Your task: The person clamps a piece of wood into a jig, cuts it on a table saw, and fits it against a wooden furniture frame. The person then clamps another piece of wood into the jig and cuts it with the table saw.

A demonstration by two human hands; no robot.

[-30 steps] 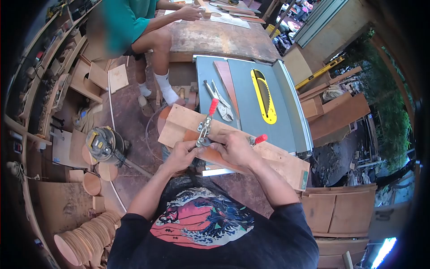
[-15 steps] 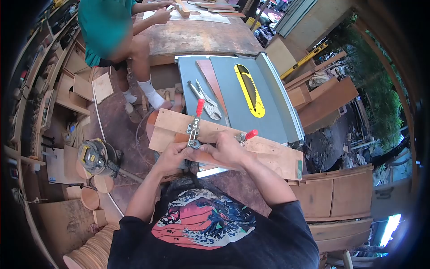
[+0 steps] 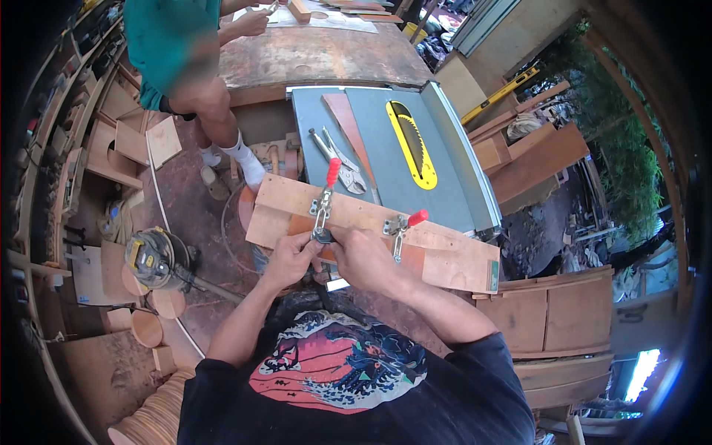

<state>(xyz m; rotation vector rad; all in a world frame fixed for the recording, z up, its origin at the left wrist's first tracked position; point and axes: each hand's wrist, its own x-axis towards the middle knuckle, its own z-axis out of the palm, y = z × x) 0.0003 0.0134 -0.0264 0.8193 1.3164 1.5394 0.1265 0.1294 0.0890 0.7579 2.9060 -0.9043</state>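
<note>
A wooden jig board (image 3: 445,256) lies at a slant across the front edge of the table saw (image 3: 460,178). Two toggle clamps with red handles are mounted on it: the left toggle clamp (image 3: 322,204) has its handle upright, the right toggle clamp (image 3: 398,231) has its handle leaning right. My left hand (image 3: 288,259) is closed, its fingers pinching the dark lower end of the left clamp. From the other side my right hand (image 3: 365,258) closes on the same end; its fingertips are partly hidden. A reddish wood piece (image 3: 300,225) shows under that clamp.
Locking pliers (image 3: 347,176) and a tapered wood strip (image 3: 352,137) lie on the saw table, left of the yellow blade insert (image 3: 412,144). A shop vacuum (image 3: 152,256) stands on the floor at left. Another person (image 3: 174,59) is at the far workbench (image 3: 319,59).
My right hand has shifted left, uncovering the right clamp and the reddish wood beneath it. Both hands stay at the left clamp's end. The view has moved slightly.
</note>
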